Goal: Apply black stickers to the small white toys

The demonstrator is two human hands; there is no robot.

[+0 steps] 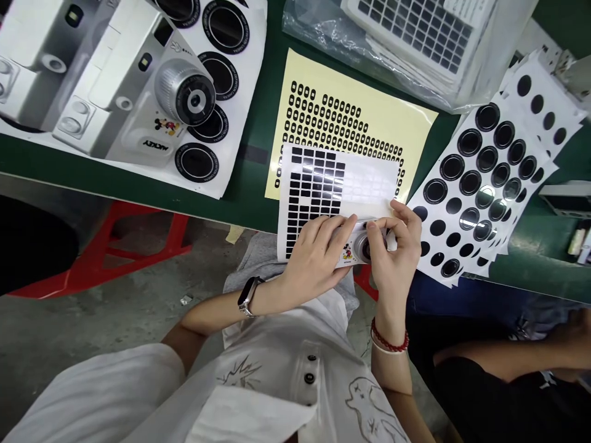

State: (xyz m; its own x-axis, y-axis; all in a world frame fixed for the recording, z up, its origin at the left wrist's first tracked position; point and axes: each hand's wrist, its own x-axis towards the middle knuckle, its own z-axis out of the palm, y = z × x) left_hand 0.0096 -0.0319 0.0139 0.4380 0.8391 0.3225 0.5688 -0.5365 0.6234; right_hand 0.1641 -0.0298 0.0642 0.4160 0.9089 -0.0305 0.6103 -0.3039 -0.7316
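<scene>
A small silver camera (pixel 351 248) with a Mickey Mouse print and a round lens is held near the table's front edge. My left hand (pixel 318 253) grips its left end, fingers over the body and thumb along the lower side. Bent fingers and thumb of my right hand (pixel 396 249) are closed at its right part by the lens; whether a small sticker is between them is hidden. Under both hands lies a white sticker sheet (pixel 369 178) with rows of black rectangles. Beneath that sheet is a yellow sheet (pixel 360 92) of small black oval stickers.
Two larger silver cameras (pixel 138 80) stand at the left on sheets of round black stickers (pixel 226 27). A plastic bag (pixel 318 31) with more sheets lies at the back. Fanned sheets of black circles (pixel 489 166) cover the right side. Another person's arm (pixel 508 357) is at lower right.
</scene>
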